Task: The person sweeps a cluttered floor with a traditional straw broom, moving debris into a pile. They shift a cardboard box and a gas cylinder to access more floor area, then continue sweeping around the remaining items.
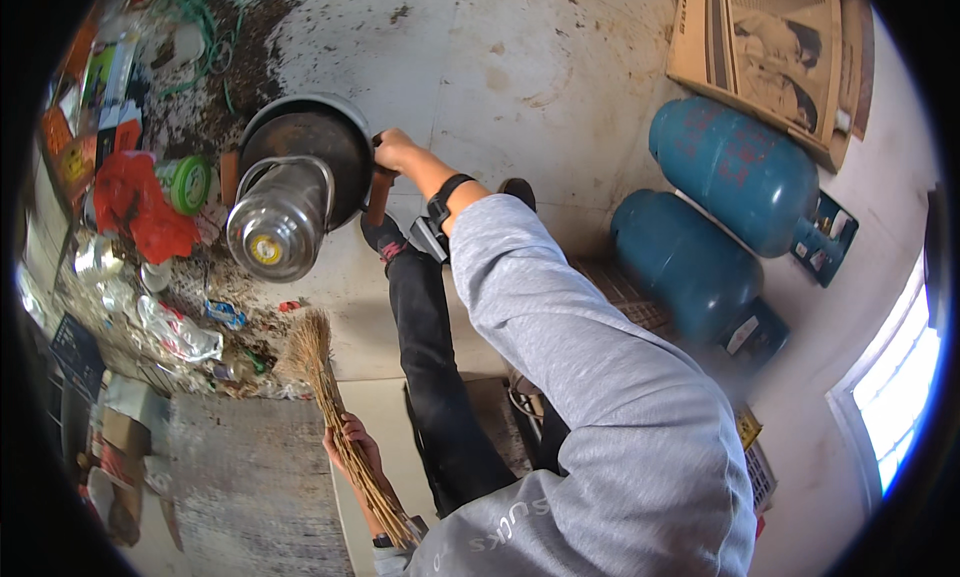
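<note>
Wears a grey sweatshirt [600,377], nearest of all to the camera, with pale lettering (partly folded away) low on the front. Reaches ahead with the right grip [397,153], fingers curled and pinching the near side of a dark round pan [310,137] (handle or rim, impossible to tell). Has a black band [450,190] and a small grey box [430,239] strapped at that wrist. Shows, overlapping the pan in view, a shiny steel jug [272,217] with a looped handle and a yellow round mark on its end.

Holds a straw broom [322,382] in the left grip, [360,439] fingers folded round the stalks, bristles pointing forward, beside scattered litter on the floor [540,87]. Stands in dark trousers [425,337], with one dark shoe [382,235] close to the pan.

Includes, off to the left, a red plastic bag [140,207] touching a green tub [186,185], a crumpled silvery wrapper [178,329] and tangled green string [205,37]. Includes, off to the right, two blue gas cylinders [740,172] lying side by side (apart from both hands), near a large cardboard box [765,52].
</note>
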{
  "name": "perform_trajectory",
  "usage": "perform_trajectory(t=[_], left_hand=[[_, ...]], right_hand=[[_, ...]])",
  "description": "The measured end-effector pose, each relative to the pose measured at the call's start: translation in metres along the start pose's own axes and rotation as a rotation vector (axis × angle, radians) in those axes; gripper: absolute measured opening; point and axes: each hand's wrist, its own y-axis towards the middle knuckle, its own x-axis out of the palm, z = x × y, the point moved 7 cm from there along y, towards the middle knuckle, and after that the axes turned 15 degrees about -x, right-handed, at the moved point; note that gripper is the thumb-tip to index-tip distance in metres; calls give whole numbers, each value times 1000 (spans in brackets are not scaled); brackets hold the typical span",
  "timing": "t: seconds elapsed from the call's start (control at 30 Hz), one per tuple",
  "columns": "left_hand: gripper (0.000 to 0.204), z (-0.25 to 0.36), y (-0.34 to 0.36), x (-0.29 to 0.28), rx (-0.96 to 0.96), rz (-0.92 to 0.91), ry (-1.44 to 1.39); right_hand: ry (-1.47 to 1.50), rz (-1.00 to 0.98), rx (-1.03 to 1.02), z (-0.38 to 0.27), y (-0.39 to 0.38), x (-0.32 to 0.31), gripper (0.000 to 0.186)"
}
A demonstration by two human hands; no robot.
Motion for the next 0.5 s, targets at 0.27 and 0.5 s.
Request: perform_trajectory(t=[0.27, 0.5], left_hand=[[51, -17, -4, 23, 3, 29, 95], [48, -31, -3, 41, -6, 51, 233]], right_hand=[[36, 147, -296, 11, -14, 2, 22], [300, 63, -282, 68, -85, -62, 27]])
